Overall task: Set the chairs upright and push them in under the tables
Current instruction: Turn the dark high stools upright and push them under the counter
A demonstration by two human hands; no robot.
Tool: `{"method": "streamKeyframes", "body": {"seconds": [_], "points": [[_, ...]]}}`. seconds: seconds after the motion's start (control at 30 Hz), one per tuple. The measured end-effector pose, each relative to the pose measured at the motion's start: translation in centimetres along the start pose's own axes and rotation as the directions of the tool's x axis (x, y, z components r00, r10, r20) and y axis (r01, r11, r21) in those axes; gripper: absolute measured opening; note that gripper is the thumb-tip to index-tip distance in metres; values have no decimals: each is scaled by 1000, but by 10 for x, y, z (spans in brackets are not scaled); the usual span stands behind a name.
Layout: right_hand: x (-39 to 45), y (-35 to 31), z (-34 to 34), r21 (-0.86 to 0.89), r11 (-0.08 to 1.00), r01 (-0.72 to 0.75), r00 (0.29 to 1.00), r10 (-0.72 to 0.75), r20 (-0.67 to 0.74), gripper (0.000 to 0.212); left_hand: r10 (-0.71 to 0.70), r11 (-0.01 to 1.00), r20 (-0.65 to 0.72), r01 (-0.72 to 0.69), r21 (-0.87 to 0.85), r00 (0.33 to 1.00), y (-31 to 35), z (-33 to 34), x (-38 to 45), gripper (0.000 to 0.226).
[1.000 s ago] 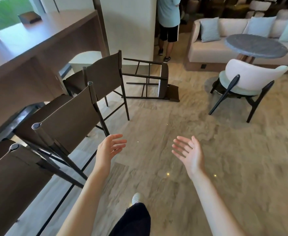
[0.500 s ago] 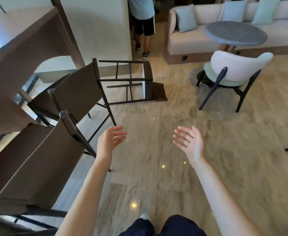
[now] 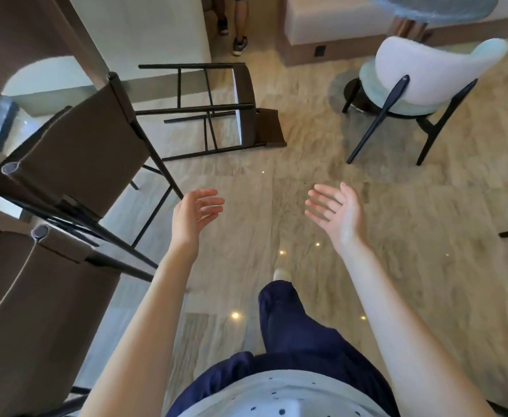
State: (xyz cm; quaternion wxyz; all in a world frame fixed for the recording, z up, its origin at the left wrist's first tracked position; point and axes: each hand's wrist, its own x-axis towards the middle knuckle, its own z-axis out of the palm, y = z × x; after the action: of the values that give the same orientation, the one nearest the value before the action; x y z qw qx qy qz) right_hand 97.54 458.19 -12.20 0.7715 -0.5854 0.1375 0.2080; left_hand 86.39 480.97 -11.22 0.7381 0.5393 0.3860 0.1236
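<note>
we're closing on the tipped chair [image 3: 216, 109], left hand [image 3: 197, 210] and right hand [image 3: 335, 213] both empty, fingers spread.
rigid dark frame, probably fairly light; we'd take the backrest edge and a leg rail.

Lounge — bar stools [image 3: 75, 152], sofa [image 3: 321, 22], round table [image 3: 433, 7]

I see a pale, veined stone floor [image 3: 321, 152] with small bright reflections on it. A dark-framed stool [image 3: 216, 109] lies tipped on its side there, legs pointing left, just beyond two upright brown chairs [image 3: 75, 152] that stand against the wooden bench [image 3: 21, 28] at my left. Farther right a white padded chair [image 3: 427, 73] stands on dark legs. Another person's shoes [image 3: 240, 45] rest at the far edge.
</note>
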Motion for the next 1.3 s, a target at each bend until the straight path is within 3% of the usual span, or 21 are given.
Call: {"method": "streamKeyframes", "body": {"seconds": [0.3, 0.63, 1.0, 1.3], "points": [[143, -73, 12, -41, 997, -63, 996, 65, 57, 46, 2, 1000, -103, 0, 21, 995, 45, 82, 112, 32], [254, -121, 33, -49, 994, -100, 994, 102, 48, 48, 7, 1000, -127, -9, -11, 992, 81, 147, 205, 34], [380, -156, 95, -80, 993, -90, 995, 92, 28, 47, 37, 999, -50, -37, 11, 998, 119, 180, 346, 35], [492, -222, 170, -29, 999, -35, 999, 34, -22, 46, 25, 1000, 25, -25, 2, 999, 207, 227, 488, 30]]}}
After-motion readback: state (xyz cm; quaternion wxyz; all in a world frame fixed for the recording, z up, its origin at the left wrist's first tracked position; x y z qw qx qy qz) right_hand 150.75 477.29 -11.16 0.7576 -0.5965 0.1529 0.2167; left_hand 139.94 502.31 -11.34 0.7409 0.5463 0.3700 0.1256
